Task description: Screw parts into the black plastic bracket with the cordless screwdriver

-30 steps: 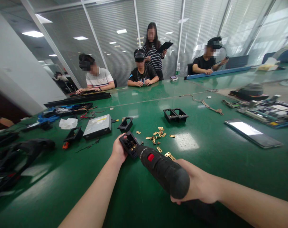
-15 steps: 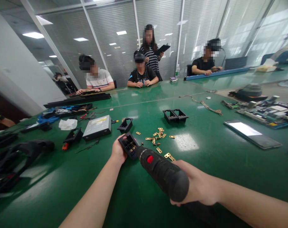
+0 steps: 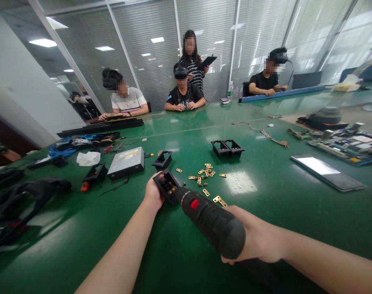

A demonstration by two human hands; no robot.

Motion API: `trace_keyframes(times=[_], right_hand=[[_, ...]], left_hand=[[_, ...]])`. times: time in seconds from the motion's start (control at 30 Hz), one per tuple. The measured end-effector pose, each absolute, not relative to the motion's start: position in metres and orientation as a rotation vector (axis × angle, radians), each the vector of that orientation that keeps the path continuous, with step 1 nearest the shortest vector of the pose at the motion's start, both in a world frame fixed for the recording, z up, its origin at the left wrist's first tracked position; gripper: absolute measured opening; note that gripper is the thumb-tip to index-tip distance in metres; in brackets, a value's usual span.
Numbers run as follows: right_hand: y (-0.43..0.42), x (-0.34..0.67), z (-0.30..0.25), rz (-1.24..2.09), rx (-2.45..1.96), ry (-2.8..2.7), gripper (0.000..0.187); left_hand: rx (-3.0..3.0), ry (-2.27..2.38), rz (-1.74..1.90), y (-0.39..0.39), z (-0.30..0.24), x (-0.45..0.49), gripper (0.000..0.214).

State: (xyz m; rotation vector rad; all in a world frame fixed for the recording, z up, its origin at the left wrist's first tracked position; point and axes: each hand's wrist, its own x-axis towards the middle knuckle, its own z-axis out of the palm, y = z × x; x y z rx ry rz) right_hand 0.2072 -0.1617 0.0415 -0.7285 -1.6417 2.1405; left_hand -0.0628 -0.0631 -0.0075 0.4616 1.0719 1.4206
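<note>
As the left hand (image 3: pixel 154 193) clamps a rimmed housing (image 3: pixel 165 186), the right hand (image 3: pixel 255 237) grips a driver (image 3: pixel 208 219) above bare table (image 3: pixel 176 257).

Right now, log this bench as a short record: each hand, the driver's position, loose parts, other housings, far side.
Left hand: holding a black housing, tilted
Right hand: gripping a black power driver
Driver position: nose at the held housing; tip hidden
Loose parts: gold-coloured plates scattered beyond the driver
Other housings: side-by-side pair; single one right of the silver drive; another left of it
Far side: standing person holding a dark board
</note>
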Motion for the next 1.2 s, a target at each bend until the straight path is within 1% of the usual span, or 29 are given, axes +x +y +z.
trace_keyframes(times=[0.23,0.4,0.57,0.73,0.93,1.2], right_hand=[[-0.1635,0.2071,0.0417,2.12,-0.732,-1.64,0.037],[-0.1618,0.2078,0.0426,2.142,-0.754,-1.621,0.041],[-0.1607,0.2074,0.0426,2.137,-0.753,-1.624,0.037],[-0.1618,0.2081,0.0411,2.133,-0.784,-1.631,0.043],[-0.162,0.2081,0.0404,2.136,-0.757,-1.626,0.037],[-0.1609,0.2091,0.038,2.136,-0.741,-1.626,0.039]], left_hand=[[0.468,1.085,1.43,-0.0638,-0.0071,-0.0621,0.017],[0.455,1.097,1.405,-0.0632,-0.0073,-0.0623,0.019],[0.478,1.103,1.457,-0.0644,-0.0057,-0.0601,0.012],[0.45,1.104,1.45,-0.0659,-0.0042,-0.0582,0.015],[0.446,1.091,1.475,-0.0675,-0.0022,-0.0569,0.015],[0.483,1.099,1.461,-0.0664,-0.0045,-0.0582,0.013]])
